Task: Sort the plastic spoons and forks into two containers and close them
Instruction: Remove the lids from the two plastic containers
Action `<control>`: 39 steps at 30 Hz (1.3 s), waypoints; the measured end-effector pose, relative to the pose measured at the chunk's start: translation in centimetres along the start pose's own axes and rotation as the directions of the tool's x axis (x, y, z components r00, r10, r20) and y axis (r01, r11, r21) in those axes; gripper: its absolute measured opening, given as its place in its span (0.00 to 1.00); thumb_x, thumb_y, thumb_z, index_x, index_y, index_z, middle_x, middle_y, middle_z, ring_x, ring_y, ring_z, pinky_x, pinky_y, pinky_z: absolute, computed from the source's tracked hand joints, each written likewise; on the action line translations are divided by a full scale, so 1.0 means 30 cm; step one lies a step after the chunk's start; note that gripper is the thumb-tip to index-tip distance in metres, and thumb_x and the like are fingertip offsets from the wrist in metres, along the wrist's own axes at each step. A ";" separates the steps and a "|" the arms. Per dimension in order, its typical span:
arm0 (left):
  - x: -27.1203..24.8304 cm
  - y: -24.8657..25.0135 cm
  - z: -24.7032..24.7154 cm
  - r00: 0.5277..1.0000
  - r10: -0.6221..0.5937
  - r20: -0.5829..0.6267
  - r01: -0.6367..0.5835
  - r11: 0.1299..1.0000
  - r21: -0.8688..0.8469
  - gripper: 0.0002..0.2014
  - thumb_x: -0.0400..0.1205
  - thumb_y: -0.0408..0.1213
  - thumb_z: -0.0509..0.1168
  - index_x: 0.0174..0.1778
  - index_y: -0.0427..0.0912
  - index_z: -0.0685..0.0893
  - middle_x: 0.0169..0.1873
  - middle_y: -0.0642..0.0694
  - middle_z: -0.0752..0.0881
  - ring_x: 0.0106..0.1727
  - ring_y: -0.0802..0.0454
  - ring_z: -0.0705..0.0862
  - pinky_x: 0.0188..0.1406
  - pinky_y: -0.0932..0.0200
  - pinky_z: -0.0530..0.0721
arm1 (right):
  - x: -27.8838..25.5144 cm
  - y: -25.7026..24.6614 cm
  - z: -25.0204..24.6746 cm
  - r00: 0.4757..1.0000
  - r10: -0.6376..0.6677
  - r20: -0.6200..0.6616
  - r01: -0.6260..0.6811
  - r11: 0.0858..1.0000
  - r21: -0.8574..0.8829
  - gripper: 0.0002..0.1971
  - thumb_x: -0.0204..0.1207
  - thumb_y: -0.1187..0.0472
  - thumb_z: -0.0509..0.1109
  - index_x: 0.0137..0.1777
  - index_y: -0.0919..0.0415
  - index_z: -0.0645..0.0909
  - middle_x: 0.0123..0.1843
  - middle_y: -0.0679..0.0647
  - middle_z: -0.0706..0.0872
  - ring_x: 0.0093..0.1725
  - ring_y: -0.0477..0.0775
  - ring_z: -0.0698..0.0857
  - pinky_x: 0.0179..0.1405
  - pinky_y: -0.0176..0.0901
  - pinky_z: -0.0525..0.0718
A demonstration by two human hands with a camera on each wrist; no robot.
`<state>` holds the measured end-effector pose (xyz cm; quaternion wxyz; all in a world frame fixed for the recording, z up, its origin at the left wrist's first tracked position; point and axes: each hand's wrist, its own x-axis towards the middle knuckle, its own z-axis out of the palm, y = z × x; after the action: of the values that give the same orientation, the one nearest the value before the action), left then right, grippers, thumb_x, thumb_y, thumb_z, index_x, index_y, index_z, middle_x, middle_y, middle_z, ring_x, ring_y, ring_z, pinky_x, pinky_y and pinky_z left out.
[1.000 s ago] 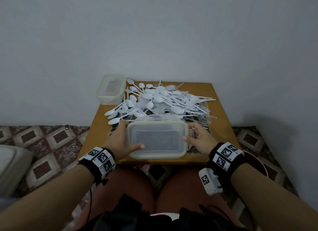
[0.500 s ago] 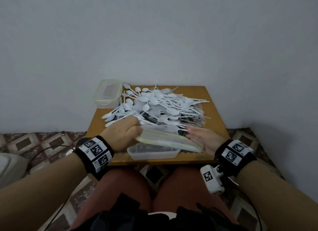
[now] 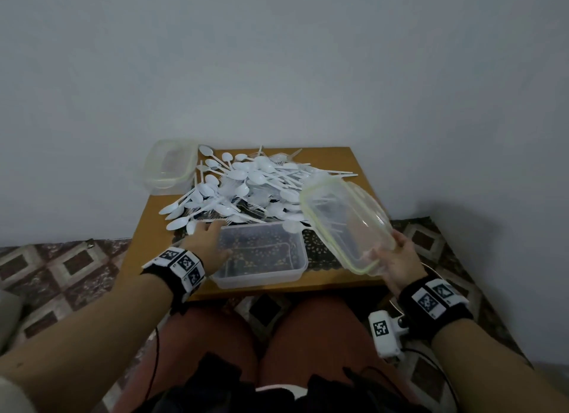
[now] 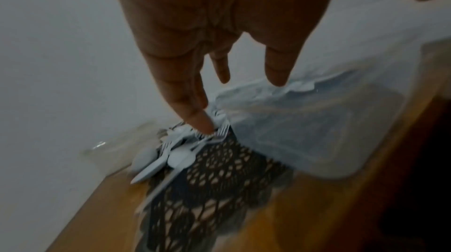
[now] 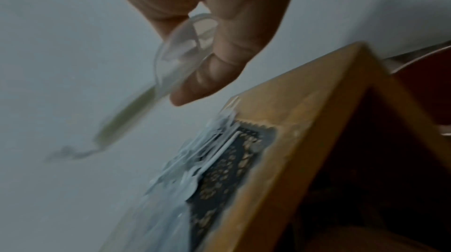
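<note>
A heap of white plastic spoons and forks (image 3: 246, 184) covers the middle of the small wooden table (image 3: 338, 163). A clear container (image 3: 261, 255) stands open and empty at the table's front edge. My right hand (image 3: 395, 255) pinches its green-rimmed clear lid (image 3: 345, 225), held tilted in the air right of the container; the pinch on the lid (image 5: 180, 53) shows in the right wrist view. My left hand (image 3: 204, 237) lies with straight fingers along the container's left side. Its fingertips (image 4: 202, 123) touch forks at the heap's near edge. A second container (image 3: 169, 166), lid on, sits back left.
A dark lace mat (image 3: 320, 252) lies under the container and the cutlery. A grey wall stands right behind the table. My knees sit under the front edge, over a patterned floor (image 3: 61, 265). A bare strip of table (image 3: 360, 274) runs along the front right.
The lid has come off the front container. My right hand has carried it up and to the right. My left hand has let it go and moved to the container's left side, by the heap.
</note>
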<state>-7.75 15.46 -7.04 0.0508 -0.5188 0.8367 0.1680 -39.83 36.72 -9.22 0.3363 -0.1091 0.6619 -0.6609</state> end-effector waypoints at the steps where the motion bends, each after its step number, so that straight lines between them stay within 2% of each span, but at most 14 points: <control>1: 0.007 -0.005 0.013 0.999 -0.004 0.044 0.004 1.000 -0.004 0.38 0.82 0.51 0.66 0.83 0.53 0.53 0.77 0.37 0.67 0.60 0.37 0.85 0.56 0.45 0.85 | 0.018 0.025 -0.028 0.996 -0.020 -0.083 0.018 0.999 -0.035 0.32 0.76 0.77 0.68 0.78 0.61 0.62 0.68 0.68 0.78 0.62 0.69 0.83 0.62 0.70 0.82; 3: 0.019 -0.008 0.035 0.998 0.004 0.070 -0.001 0.999 -0.042 0.39 0.83 0.48 0.65 0.85 0.52 0.49 0.70 0.36 0.78 0.54 0.42 0.87 0.51 0.50 0.85 | 0.050 0.059 -0.074 0.981 -0.040 -0.189 0.025 0.997 -0.078 0.36 0.74 0.77 0.70 0.79 0.57 0.61 0.69 0.67 0.77 0.63 0.68 0.82 0.64 0.69 0.81; 5: 0.021 -0.007 0.044 0.997 -0.024 0.078 0.030 0.997 -0.074 0.40 0.83 0.43 0.65 0.85 0.51 0.47 0.50 0.40 0.87 0.38 0.48 0.86 0.34 0.59 0.82 | 0.075 0.078 -0.102 0.966 -0.042 -0.256 0.021 0.996 -0.084 0.39 0.71 0.74 0.72 0.80 0.55 0.61 0.70 0.66 0.77 0.65 0.67 0.81 0.66 0.67 0.80; 7: 0.020 -0.003 0.048 0.995 -0.062 0.084 0.069 0.994 -0.087 0.40 0.84 0.40 0.64 0.85 0.54 0.45 0.34 0.46 0.85 0.25 0.51 0.82 0.20 0.60 0.78 | 0.098 0.093 -0.122 0.951 -0.038 -0.307 0.017 0.997 -0.070 0.39 0.69 0.69 0.72 0.80 0.54 0.62 0.71 0.66 0.77 0.66 0.67 0.80 0.67 0.64 0.80; 8: 0.020 -0.003 0.050 0.993 -0.070 0.096 0.079 0.993 -0.092 0.40 0.85 0.40 0.63 0.85 0.56 0.44 0.31 0.45 0.85 0.23 0.49 0.81 0.19 0.58 0.80 | 0.109 0.102 -0.129 0.944 -0.047 -0.327 0.018 0.996 -0.090 0.38 0.70 0.70 0.72 0.80 0.55 0.63 0.71 0.65 0.77 0.65 0.66 0.80 0.65 0.60 0.81; 12: 0.010 0.003 0.052 0.985 -0.091 0.144 0.110 0.985 -0.133 0.40 0.86 0.40 0.61 0.85 0.58 0.41 0.30 0.39 0.86 0.25 0.45 0.83 0.30 0.49 0.87 | 0.134 0.132 -0.148 0.925 -0.051 -0.377 -0.017 0.985 -0.174 0.36 0.72 0.73 0.71 0.79 0.55 0.64 0.68 0.64 0.78 0.56 0.60 0.80 0.54 0.50 0.80; 16: 0.012 0.006 0.063 0.986 -0.110 0.126 0.126 0.984 -0.124 0.39 0.86 0.39 0.61 0.85 0.58 0.41 0.31 0.39 0.85 0.25 0.46 0.82 0.23 0.54 0.83 | 0.148 0.144 -0.149 0.919 -0.034 -0.392 -0.041 0.982 -0.182 0.39 0.69 0.74 0.73 0.79 0.57 0.63 0.64 0.62 0.79 0.53 0.59 0.80 0.53 0.48 0.78; 21: 0.019 -0.005 0.077 0.986 -0.126 0.111 0.140 0.982 -0.125 0.40 0.86 0.35 0.59 0.85 0.59 0.40 0.28 0.40 0.85 0.25 0.46 0.83 0.17 0.61 0.74 | 0.137 0.156 -0.164 0.891 0.034 -0.452 -0.082 0.993 -0.088 0.39 0.70 0.76 0.71 0.80 0.56 0.63 0.60 0.57 0.82 0.55 0.60 0.82 0.58 0.56 0.83; 24: 0.020 -0.009 0.084 0.986 -0.117 0.115 0.132 0.982 -0.137 0.39 0.86 0.35 0.59 0.84 0.60 0.41 0.30 0.39 0.85 0.26 0.45 0.84 0.19 0.59 0.78 | 0.114 0.156 -0.190 0.866 0.045 -0.499 -0.094 0.993 -0.073 0.39 0.69 0.78 0.71 0.79 0.58 0.64 0.56 0.54 0.81 0.52 0.57 0.80 0.52 0.51 0.82; 28: 0.018 0.001 0.080 0.986 -0.127 0.109 0.141 0.980 -0.141 0.39 0.86 0.37 0.59 0.85 0.60 0.42 0.31 0.39 0.83 0.27 0.45 0.83 0.22 0.59 0.77 | 0.103 0.137 -0.206 0.894 0.034 -0.447 -0.144 0.966 -0.214 0.39 0.71 0.74 0.71 0.81 0.57 0.62 0.57 0.53 0.80 0.50 0.56 0.79 0.46 0.47 0.78; 31: 0.012 0.006 0.077 0.986 -0.128 0.108 0.143 0.978 -0.149 0.38 0.86 0.36 0.59 0.85 0.60 0.42 0.31 0.38 0.84 0.27 0.45 0.83 0.20 0.59 0.77 | 0.120 0.099 -0.179 0.932 0.030 -0.362 -0.190 0.889 -0.416 0.35 0.73 0.64 0.72 0.79 0.57 0.63 0.62 0.61 0.82 0.47 0.61 0.80 0.45 0.49 0.76; 33: 0.010 0.009 0.077 0.985 -0.138 0.105 0.153 0.976 -0.158 0.39 0.85 0.34 0.59 0.84 0.60 0.43 0.31 0.37 0.85 0.26 0.44 0.83 0.18 0.58 0.77 | 0.139 0.075 -0.156 0.955 0.039 -0.293 -0.208 0.793 -0.572 0.37 0.73 0.58 0.74 0.79 0.60 0.62 0.66 0.66 0.79 0.54 0.67 0.82 0.45 0.50 0.75; 36: 0.010 0.021 0.073 0.987 -0.134 0.093 0.147 0.977 -0.156 0.39 0.85 0.31 0.59 0.85 0.57 0.44 0.43 0.31 0.88 0.34 0.39 0.86 0.29 0.50 0.85 | 0.157 0.047 -0.133 0.959 0.031 -0.280 -0.245 0.587 -0.772 0.39 0.74 0.51 0.74 0.79 0.64 0.62 0.72 0.69 0.73 0.65 0.71 0.79 0.49 0.53 0.76; 39: 0.007 0.038 0.062 0.984 -0.130 0.122 0.153 0.969 -0.197 0.38 0.86 0.32 0.59 0.85 0.58 0.44 0.42 0.34 0.87 0.31 0.41 0.86 0.24 0.52 0.86 | 0.156 0.020 -0.123 0.955 0.089 -0.283 -0.291 0.475 -0.830 0.40 0.75 0.47 0.72 0.81 0.63 0.59 0.76 0.70 0.66 0.68 0.72 0.76 0.58 0.57 0.77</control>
<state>-9.01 16.37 -8.59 0.0542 -0.5698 0.7717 0.2773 -45.33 36.99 -11.57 0.2392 -0.1208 0.9411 -0.2063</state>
